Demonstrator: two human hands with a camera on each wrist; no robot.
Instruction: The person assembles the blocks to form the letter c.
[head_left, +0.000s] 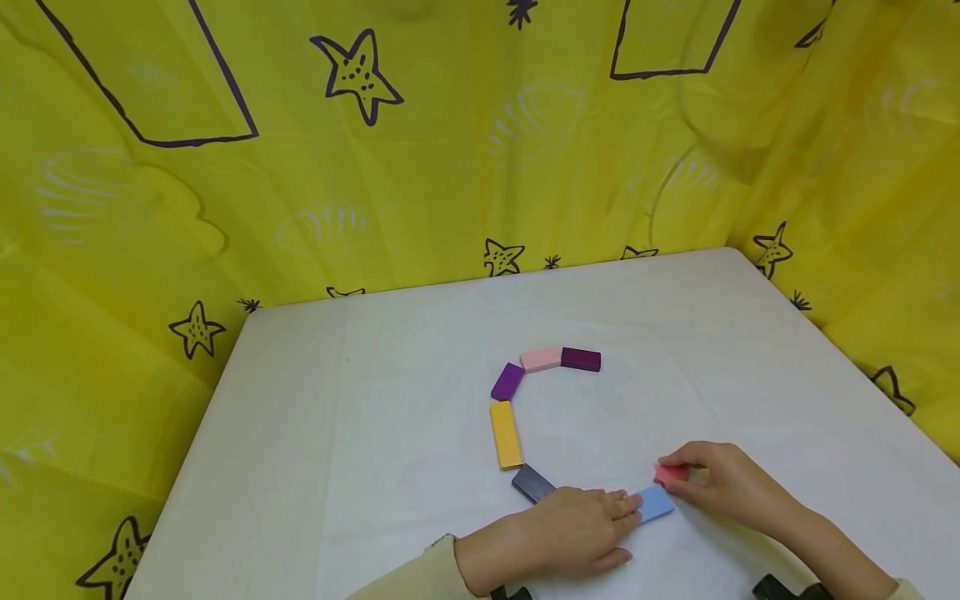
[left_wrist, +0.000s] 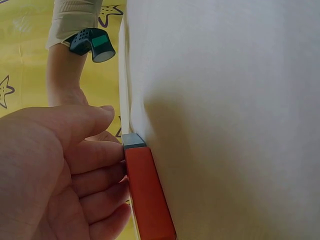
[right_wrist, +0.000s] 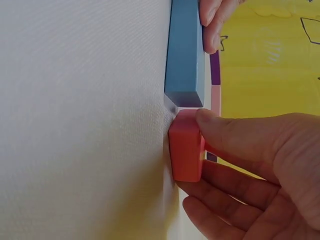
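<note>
Between thumb and fingers, my right hand (head_left: 731, 487) pinches a small coral-red block (right_wrist: 186, 155). That block stands just off the end of a light blue block (head_left: 657, 504), seemingly touching its corner in the head view. My left hand (head_left: 572, 532) lies with its fingers extended, the tips resting on the light blue block. Under that hand is a longer red block (left_wrist: 151, 195), hidden in the head view. A dark grey block (head_left: 532, 482) shows partly from behind the left hand.
The row curves on with a yellow block (head_left: 506, 435), a purple block (head_left: 507, 382), a pale pink block (head_left: 541, 359) and a dark plum block (head_left: 581, 359). All lie on a white-covered table (head_left: 397, 400). A yellow patterned curtain (head_left: 435, 167) hangs around it.
</note>
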